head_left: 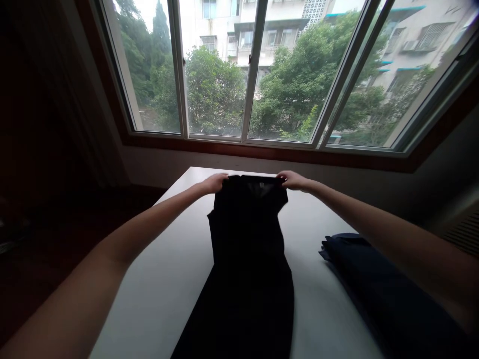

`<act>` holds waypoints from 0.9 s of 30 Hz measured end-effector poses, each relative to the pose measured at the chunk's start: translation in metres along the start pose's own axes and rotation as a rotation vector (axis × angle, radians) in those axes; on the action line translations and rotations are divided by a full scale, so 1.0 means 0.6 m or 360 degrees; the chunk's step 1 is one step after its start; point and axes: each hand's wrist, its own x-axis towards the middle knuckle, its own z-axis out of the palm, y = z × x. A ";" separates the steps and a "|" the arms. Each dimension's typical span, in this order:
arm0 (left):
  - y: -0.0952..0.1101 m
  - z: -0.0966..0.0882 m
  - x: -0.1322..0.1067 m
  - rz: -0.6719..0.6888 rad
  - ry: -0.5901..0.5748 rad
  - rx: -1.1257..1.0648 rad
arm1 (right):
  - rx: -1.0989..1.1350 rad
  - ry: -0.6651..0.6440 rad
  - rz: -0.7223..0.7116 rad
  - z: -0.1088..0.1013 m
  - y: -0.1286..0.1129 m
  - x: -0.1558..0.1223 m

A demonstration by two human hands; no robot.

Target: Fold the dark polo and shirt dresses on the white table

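Observation:
A black sleeveless dress (pixel 250 259) lies lengthwise over the white table (pixel 164 279), its lower end running out of view at the bottom. At its far end, my left hand (pixel 215 183) pinches the left shoulder. The right shoulder is gripped between the thumb and fingers of my right hand (pixel 293 180). Between both hands the top edge is drawn out straight, and a small pale label shows inside the neck opening. Both arms reach far forward. The dress is so dark that its seams and folds hardly show.
Dark navy folded clothing (pixel 374 284) lies on the table's right side, partly under my right forearm. Beyond the table's far edge stand a wall and a wide sliding window (pixel 247 139) with a wooden frame. A curtain (pixel 75 99) hangs at the left.

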 end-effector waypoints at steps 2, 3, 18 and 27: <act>-0.018 0.002 0.026 -0.0143 0.0393 0.0163 | -0.0162 0.0287 0.0325 0.012 0.011 0.027; -0.025 0.011 0.031 -0.0208 0.0421 0.0198 | -0.0231 0.0305 0.0444 0.026 0.013 0.029; -0.064 0.258 -0.041 -0.0466 0.0263 0.0142 | -0.0453 -0.0433 0.0116 0.271 -0.036 -0.138; -0.172 0.196 -0.039 -0.0806 0.0537 0.0048 | -0.0470 -0.0497 0.0114 0.265 0.000 -0.142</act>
